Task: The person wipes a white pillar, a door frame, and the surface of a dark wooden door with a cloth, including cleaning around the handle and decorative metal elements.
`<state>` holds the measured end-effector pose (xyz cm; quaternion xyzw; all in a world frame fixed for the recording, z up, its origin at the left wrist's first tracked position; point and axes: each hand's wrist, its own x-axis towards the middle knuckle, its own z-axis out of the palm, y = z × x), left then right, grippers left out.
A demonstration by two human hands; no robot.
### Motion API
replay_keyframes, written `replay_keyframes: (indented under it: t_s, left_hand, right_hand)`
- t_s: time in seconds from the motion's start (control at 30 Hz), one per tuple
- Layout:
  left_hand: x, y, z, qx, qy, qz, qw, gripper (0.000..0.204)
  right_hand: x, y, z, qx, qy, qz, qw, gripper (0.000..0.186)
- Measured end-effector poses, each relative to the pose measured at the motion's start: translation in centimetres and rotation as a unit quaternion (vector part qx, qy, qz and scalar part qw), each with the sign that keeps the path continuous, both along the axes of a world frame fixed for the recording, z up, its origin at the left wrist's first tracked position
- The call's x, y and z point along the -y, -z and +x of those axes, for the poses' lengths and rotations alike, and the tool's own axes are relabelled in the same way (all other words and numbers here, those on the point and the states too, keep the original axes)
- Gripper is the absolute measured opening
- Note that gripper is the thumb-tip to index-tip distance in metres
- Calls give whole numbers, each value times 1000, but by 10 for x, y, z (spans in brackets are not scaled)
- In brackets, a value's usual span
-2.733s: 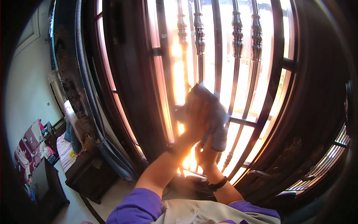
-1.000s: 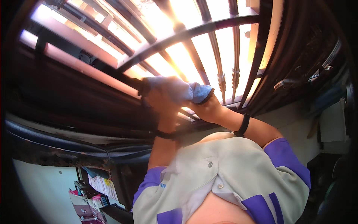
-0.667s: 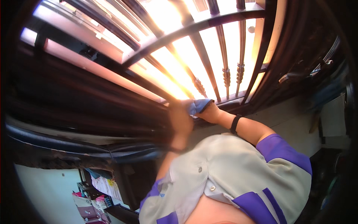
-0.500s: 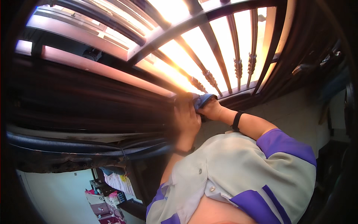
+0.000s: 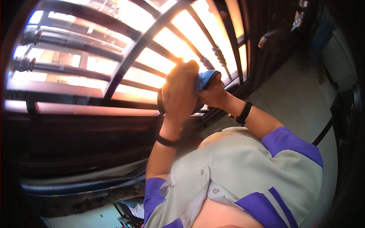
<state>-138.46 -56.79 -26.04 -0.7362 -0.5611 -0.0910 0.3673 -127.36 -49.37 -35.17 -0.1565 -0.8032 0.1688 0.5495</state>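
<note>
My left hand (image 5: 178, 89), slightly blurred and its fingers pressed together, is on a blue cloth (image 5: 205, 79) against the dark metal window grille (image 5: 131, 55). My right hand (image 5: 215, 93) grips the cloth's right part, just beside the left. The two hands partly hide the cloth and the bar behind them. Glare from the window washes out detail around the fingertips. Both wrists wear dark bands.
Dark frame and wood (image 5: 76, 140) run below the grille, with a grey-blue curtain (image 5: 76, 184) nearer the lower left. Pale tiled floor (image 5: 289, 95) and dark furniture (image 5: 342, 144) are at the right. A white wall (image 5: 87, 216) shows at the bottom left.
Since half a second ago, both hands and the cloth have shifted up and slightly left along the grille. The view has turned, showing more bars at the left and more floor at the right.
</note>
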Motion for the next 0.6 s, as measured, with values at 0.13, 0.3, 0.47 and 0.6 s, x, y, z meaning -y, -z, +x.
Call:
replay_keyframes:
  t_s: [0.13, 0.3, 0.47, 0.6]
  left_hand:
    - [-53, 6, 49, 97, 161, -44, 981, 36]
    - [-81, 73, 73, 120, 208, -135, 961, 43]
    - [-80, 112, 63, 94, 206, -230, 947, 43]
    - [-60, 93, 39, 38, 168, -201, 964, 48]
  right_hand:
    - [-19, 17, 41, 37, 120, -165, 978, 29]
    - [-15, 47, 67, 140, 233, -288, 918, 31]
    - [-14, 106, 45, 271, 193, -488, 807, 42]
    - [4, 26, 58, 156, 70, -421, 891, 44]
